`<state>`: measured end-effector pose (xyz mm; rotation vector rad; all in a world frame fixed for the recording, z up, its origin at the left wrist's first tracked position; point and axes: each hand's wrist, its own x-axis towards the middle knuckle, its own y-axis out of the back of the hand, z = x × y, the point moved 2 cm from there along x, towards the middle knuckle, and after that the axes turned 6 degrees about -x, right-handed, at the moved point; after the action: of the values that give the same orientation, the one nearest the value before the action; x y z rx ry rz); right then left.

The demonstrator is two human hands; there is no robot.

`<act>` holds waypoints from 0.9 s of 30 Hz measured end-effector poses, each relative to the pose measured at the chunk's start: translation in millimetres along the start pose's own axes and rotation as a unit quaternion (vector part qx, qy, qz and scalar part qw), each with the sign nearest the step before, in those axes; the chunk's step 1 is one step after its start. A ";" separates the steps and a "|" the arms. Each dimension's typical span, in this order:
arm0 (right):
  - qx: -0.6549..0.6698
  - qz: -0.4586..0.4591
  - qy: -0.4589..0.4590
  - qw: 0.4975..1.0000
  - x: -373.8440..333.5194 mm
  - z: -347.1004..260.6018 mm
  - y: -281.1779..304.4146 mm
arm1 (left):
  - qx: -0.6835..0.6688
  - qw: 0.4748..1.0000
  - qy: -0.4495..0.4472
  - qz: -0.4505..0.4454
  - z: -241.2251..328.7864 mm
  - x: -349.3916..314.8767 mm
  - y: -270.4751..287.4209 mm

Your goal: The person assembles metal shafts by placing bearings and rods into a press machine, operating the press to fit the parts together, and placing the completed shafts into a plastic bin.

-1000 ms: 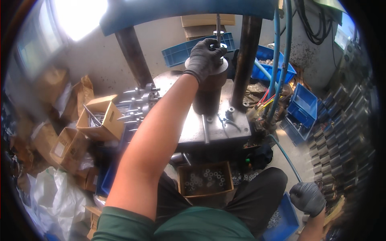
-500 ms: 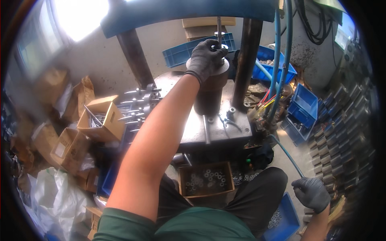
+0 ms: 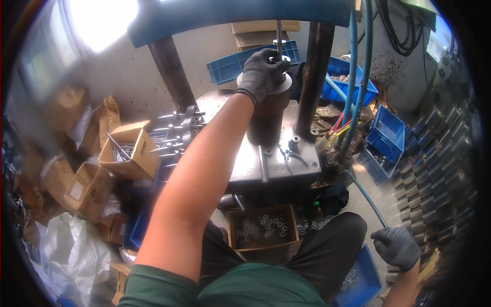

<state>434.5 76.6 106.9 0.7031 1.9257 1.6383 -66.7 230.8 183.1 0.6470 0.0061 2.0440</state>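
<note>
My left hand (image 3: 262,74), in a dark grey glove, reaches far over the bench. Its fingers close round a shiny metal part (image 3: 285,60) at the top of a dark cylinder with a pale round flange (image 3: 281,87); the fingers partly hide that part. Straight above it, a slim steel rod (image 3: 279,31) with a collar comes down from the blue crossbeam (image 3: 235,14) of a press. At the lower right, my gloved right hand (image 3: 396,248) is wrapped round the end of a long blue-green lever (image 3: 367,197).
Pliers (image 3: 291,154), a metal bar (image 3: 263,165) and small rings lie on the steel bench (image 3: 240,171). Steel posts and blue hoses (image 3: 364,77) flank it. Shafted parts (image 3: 184,128) and cardboard boxes (image 3: 140,153) stand left; blue bins (image 3: 386,134) and stacked metal cylinders (image 3: 427,176) stand right.
</note>
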 end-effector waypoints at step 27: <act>-0.101 0.428 -0.051 0.897 187.3 38.3 136.8 | -0.318 0.937 0.083 -0.116 -42.5 15.9 -17.9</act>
<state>330.8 249.8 227.4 1.6646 1.3876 2.1814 -77.8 263.8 148.9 0.0602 -0.4426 1.7218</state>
